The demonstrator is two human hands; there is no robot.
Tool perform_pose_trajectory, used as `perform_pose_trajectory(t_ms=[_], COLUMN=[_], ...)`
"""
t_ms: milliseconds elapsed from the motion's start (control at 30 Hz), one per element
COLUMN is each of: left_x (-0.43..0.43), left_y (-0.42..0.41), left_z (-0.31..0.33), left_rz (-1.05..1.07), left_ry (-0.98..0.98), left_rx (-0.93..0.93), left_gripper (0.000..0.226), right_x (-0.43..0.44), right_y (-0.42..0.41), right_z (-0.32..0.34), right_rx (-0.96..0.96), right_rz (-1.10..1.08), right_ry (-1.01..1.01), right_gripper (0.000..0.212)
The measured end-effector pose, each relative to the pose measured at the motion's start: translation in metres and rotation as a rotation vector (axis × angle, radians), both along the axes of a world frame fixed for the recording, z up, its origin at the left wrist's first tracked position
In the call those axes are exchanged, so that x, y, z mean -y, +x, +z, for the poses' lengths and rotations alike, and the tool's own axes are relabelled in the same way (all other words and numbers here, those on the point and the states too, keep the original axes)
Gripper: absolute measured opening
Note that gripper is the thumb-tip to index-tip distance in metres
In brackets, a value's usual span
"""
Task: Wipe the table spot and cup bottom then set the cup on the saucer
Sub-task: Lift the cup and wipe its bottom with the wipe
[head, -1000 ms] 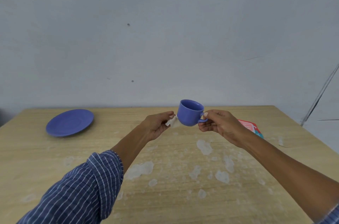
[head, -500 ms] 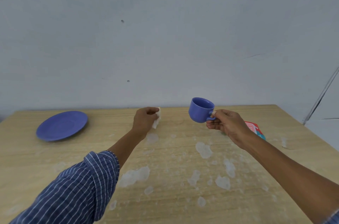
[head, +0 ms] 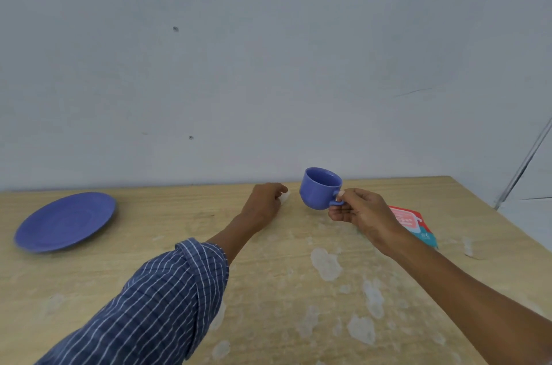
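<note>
My right hand pinches the handle of a blue cup and holds it in the air above the far middle of the wooden table, tilted a little with its mouth up. Just left of the cup, my left hand rests low on the table, closed on a small white tissue that peeks out past the fingers. The blue saucer lies far off at the left side of the table, with nothing on it.
A red and teal packet lies on the table behind my right wrist. Whitish worn patches mark the tabletop in front. A grey wall stands right behind the table's far edge.
My left hand has drawn the tissue away from the cup and gone down to the table. My right hand has kept the cup raised, shifting slightly right.
</note>
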State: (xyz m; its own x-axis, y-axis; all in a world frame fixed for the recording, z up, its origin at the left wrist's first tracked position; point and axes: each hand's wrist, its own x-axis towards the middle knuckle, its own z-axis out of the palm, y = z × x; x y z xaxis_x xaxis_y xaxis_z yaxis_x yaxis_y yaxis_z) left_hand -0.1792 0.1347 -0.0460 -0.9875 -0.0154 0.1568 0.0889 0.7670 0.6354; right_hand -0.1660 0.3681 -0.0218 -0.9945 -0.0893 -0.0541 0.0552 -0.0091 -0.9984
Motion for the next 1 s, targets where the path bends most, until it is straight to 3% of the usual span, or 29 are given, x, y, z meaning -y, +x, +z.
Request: perform_pose_trajectory(t_ms=[167, 300, 500, 667, 1000], left_x=[-0.003, 0.007, 0.029, 0.028, 0.034], left_y=[0.002, 0.009, 0.017, 0.015, 0.030], left_z=[0.002, 0.004, 0.005, 0.007, 0.013], left_rz=[-0.177, -0.256, -0.186, -0.115, -0.354], left_ry=[-0.138, -0.226, -0.330, -0.310, -0.243], left_rx=[0.041, 0.038, 0.010, -0.017, 0.065], left_gripper=[0.047, 0.037, 0.033, 0.034, 0.031], right_x=[0.005, 0.013, 0.027, 0.037, 0.047], right_y=[-0.007, -0.007, -0.003, -0.003, -0.007], right_z=[-0.007, -0.014, -0.014, -0.010, -0.006], right_rx=[0.010, 0.030, 0.045, 0.036, 0.036], right_rz=[-0.025, -0.065, -0.079, -0.089, -0.098], right_ry=[0.013, 0.045, 0.046, 0.065, 0.090], right_gripper=[0.014, 0.016, 0.017, 0.017, 0.016])
